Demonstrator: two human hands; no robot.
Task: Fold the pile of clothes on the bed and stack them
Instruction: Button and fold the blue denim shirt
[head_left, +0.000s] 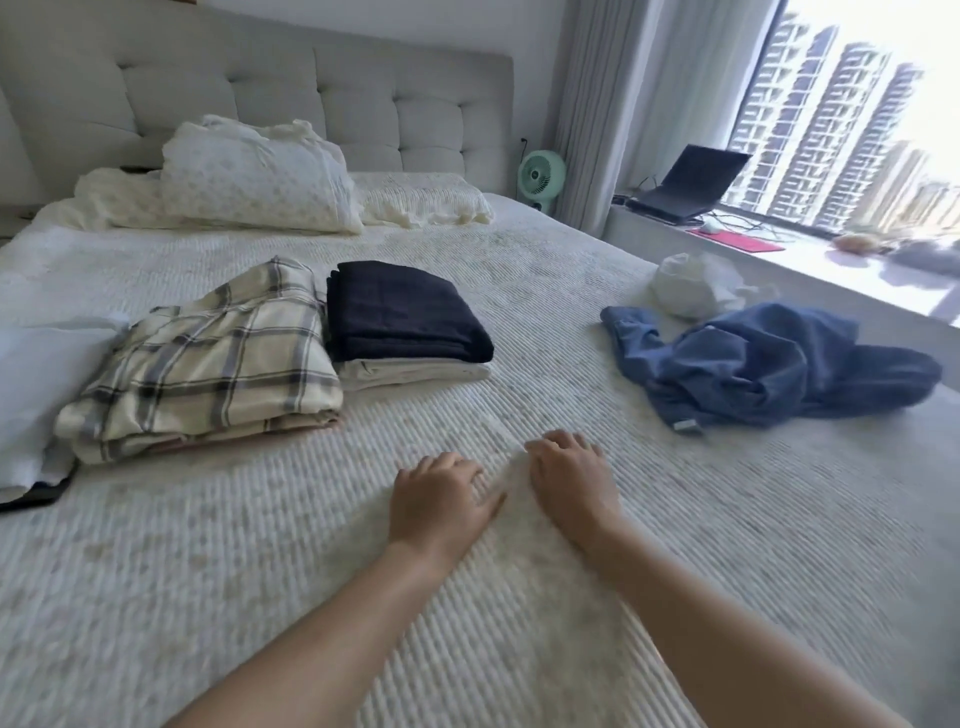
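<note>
On the bed (260, 597) a crumpled blue garment (769, 364) lies at the right, with a bunched white garment (691, 286) just behind it. A folded dark navy garment (400, 312) sits on a folded white one (415, 374) in the middle. Left of that stack lies a folded cream plaid garment (208, 358) on a beige piece. My left hand (436, 504) and my right hand (571, 478) hover side by side over the bare bedspread, palms down, fingers loosely spread, holding nothing. Both are left of and nearer than the blue garment.
A white folded cloth (36, 395) lies at the far left over a dark flat object (31, 499). Pillows (254, 176) lean against the headboard. A green fan (540, 176), a laptop (685, 182) and a window sill (779, 270) are at the right.
</note>
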